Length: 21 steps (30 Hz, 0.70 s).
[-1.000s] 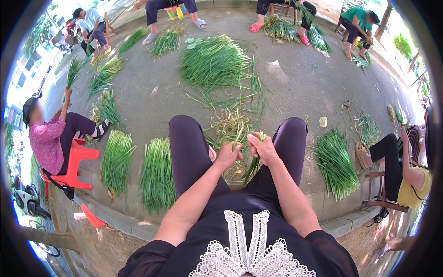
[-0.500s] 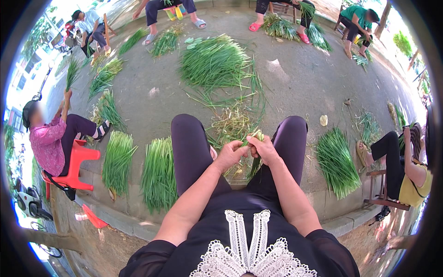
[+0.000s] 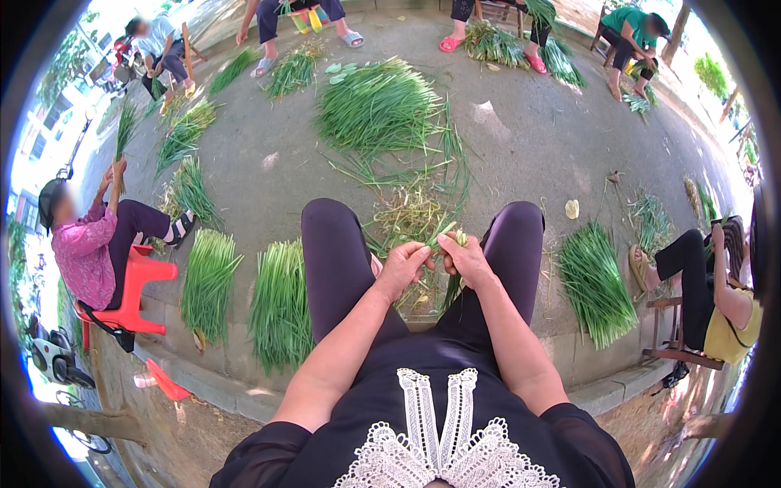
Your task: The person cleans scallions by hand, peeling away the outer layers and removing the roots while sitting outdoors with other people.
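Mostly hidden: my left hand (image 3: 403, 267) & right hand (image 3: 465, 257) pinch shut on a green stalk (image 3: 452, 281), prob. chive; trimmings pile (image 3: 411, 213) beyond, bundles (image 3: 281, 302) beside.

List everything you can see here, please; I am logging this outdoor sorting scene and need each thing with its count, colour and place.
green stalk: one, green, pinched between both hands
loose trimmings: one heap, yellowish green, on the ground between the knees
big pile: one, green, centre of the paved ground
sorted bundles: two, green, side by side left of the person's left leg
right bundle: one, green, right of the right leg
red stool: one, under a seated co-worker at left
co-workers: several, seated around the edge, exact count unclear
left hand: on the stalk
right hand: on the stalk
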### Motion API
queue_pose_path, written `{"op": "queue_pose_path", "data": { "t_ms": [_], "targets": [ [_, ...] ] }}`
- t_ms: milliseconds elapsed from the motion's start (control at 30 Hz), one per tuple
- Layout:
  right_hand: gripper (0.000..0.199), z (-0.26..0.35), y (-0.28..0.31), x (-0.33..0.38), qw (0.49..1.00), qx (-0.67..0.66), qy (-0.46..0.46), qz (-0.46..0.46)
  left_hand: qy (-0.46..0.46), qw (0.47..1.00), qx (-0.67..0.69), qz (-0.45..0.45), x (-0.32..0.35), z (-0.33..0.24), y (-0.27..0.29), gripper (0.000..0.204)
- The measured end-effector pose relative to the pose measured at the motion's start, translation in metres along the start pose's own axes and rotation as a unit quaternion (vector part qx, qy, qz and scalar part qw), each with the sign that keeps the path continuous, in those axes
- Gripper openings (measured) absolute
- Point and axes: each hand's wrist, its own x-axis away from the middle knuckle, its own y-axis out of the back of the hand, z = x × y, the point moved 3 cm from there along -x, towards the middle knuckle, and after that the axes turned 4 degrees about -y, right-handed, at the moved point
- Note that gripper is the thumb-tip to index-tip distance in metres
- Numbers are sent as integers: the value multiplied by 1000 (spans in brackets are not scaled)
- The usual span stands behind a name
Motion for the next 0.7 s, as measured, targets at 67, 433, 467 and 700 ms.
{"op": "queue_pose_path", "data": {
  "t_ms": [67,433,467,700],
  "targets": [
    [25,-3,0,-4,1000,7,19,-12,7,1000,12,-3,0,-1,0,18],
    [19,3,-2,6,1000,14,10,4,5,999,35,-29,2,-4,3,19],
    [20,8,-6,8,999,24,3,31,4,999,27,-24,2,-4,4,19],
    [29,0,1,3,999,54,-2,1,-16,999,-41,7,0,1,-1,18]
  ]
}}
